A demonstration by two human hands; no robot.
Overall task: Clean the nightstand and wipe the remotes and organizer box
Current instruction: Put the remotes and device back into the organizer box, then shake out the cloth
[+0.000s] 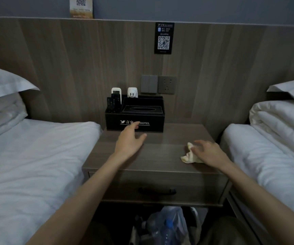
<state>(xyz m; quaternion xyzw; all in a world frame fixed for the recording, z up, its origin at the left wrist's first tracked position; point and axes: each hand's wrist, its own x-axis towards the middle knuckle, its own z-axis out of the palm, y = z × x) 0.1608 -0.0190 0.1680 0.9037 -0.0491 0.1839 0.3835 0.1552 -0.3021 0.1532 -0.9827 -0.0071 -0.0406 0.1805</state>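
A black organizer box (151, 121) marked HOTEL stands at the back of the wooden nightstand (162, 149). Its left slot holds two black remotes (113, 103) and a white remote (116, 90); a white plug adapter (132, 92) sticks up behind its tissue opening. My left hand (129, 141) reaches over the tabletop, fingers apart, fingertips at the box's front face and holding nothing. My right hand (209, 152) rests on a crumpled pale yellow cloth (189, 155) on the nightstand's right side, fingers spread over it.
White beds flank the nightstand, left bed (33, 156) and right bed (273, 156), each with pillows. Wall switches and a socket (166, 84) sit behind the box. A drawer with a dark handle (157, 190) faces me. A bag with plastic bottles (167, 227) lies below.
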